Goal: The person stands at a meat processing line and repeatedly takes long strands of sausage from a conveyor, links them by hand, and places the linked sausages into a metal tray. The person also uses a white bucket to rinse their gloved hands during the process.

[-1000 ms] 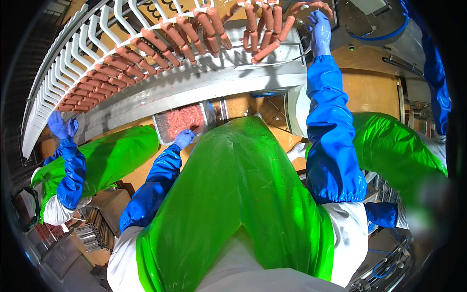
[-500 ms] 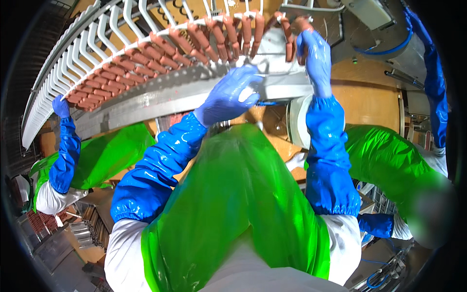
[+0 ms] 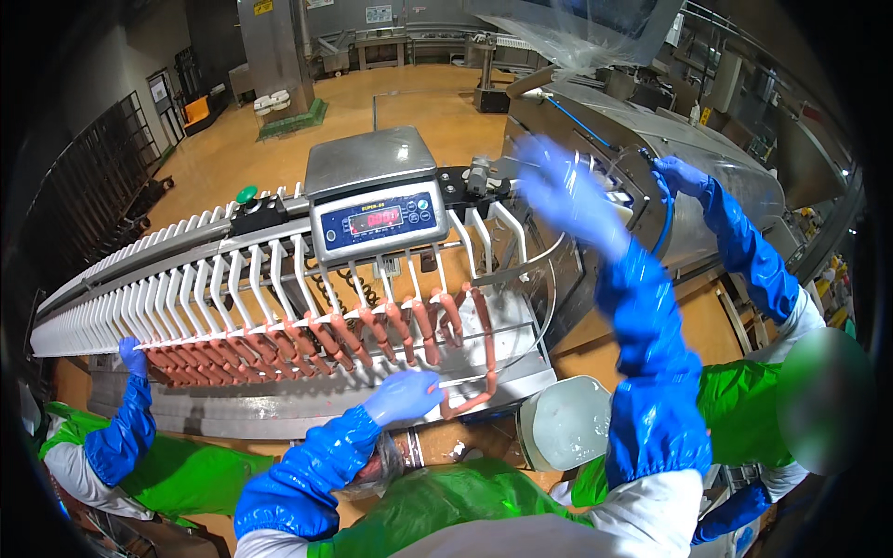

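My left hand (image 3: pixel 405 398), in a blue glove, is closed at the low end of a loose strand of sausages (image 3: pixel 490 358). The strand drops from the right end of the rack and curls back to my fingertips. Raised beside the steel machine, my right hand (image 3: pixel 569 200) is smeared by motion; its fingers look stretched out, with nothing visible in them. Linked sausages (image 3: pixel 321 339) hang in loops from the white hooks (image 3: pixel 251 279) of a long conveyor. A metal trough (image 3: pixel 279 409) runs below them.
A scale (image 3: pixel 377 219) with a lit display sits behind the hooks. At right, a co-worker's gloved hand (image 3: pixel 682 175) touches a blue hose by the machine (image 3: pixel 670 139). Another co-worker's hand (image 3: pixel 133 355) is at the far-left sausages. A pale tub (image 3: pixel 569 423) stands below the trough's right end.
The view has tilted up, bringing in the scale and room. My right hand has left the sausages and risen toward the machine. My left hand has closed at the loose strand's end.
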Motion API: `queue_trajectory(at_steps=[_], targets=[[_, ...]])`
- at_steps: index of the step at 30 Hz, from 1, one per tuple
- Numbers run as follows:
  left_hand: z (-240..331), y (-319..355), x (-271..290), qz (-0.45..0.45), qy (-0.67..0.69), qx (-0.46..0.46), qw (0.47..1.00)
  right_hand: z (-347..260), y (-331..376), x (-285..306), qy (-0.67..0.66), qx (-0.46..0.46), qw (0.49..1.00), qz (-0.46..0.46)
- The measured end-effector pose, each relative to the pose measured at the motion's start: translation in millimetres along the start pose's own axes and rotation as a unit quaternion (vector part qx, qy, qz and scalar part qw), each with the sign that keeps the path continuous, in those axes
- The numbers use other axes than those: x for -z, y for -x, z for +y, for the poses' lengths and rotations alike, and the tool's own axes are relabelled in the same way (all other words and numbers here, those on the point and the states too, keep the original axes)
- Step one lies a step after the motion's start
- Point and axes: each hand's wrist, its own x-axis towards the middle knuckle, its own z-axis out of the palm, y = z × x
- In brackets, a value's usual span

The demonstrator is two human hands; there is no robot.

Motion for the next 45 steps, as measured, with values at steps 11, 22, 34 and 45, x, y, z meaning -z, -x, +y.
queue_trajectory(at_steps=[11, 22, 34, 45], targets=[[-44.6, 34.8, -42.2, 0.052, 0.188, 0.100, 0.976, 103.5, -209.8, 129.8, 0.279, -0.203, 0.925, 0.161], [-49.4, 27.4, -56.3, 0.069, 0.258, 0.114, 0.957, 147.8, -226.0, 150.6, 0.279, -0.174, 0.921, 0.209], [-65.6, 46.6, -64.0, 0.122, 0.253, 0.130, 0.951, 103.5, -245.8, 101.2, 0.285, -0.094, 0.942, 0.152], [-57.6, 55.0, -71.2, 0.083, 0.290, 0.075, 0.951, 65.5, -200.0, 31.1, 0.006, -0.016, 0.996, 0.093]])
